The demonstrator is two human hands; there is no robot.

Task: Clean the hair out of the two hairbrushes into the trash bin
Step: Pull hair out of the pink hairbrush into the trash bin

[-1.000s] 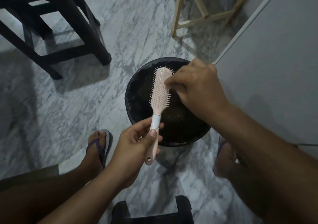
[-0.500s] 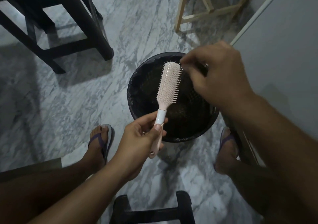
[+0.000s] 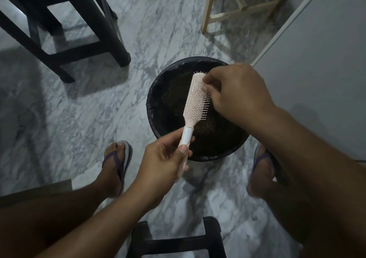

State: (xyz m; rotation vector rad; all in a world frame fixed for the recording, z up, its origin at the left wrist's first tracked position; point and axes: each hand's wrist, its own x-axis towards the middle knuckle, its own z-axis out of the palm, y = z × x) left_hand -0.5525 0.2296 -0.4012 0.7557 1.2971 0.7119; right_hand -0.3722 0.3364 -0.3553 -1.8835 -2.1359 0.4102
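A pale pink hairbrush [image 3: 195, 101] with a white neck is held over the round black trash bin [image 3: 158, 97], bristles facing right. My left hand [image 3: 164, 162] grips its handle from below. My right hand [image 3: 235, 93] is at the upper bristles with curled fingers, the thumb and fingertips pinching among the pins near the brush's tip. Any hair between the fingers is too fine to make out. Only one brush is in view.
The bin stands on a marble floor between my two feet in purple flip-flops [image 3: 118, 158]. A black stool [image 3: 65, 29] is at the upper left, a light wooden frame [image 3: 227, 6] at the top, a grey wall panel [image 3: 316, 69] on the right, another black stool [image 3: 176, 240] below.
My right hand lifted up and away from the brush, then came back down onto the upper bristles. The brush tilted slightly to the right in my left hand.
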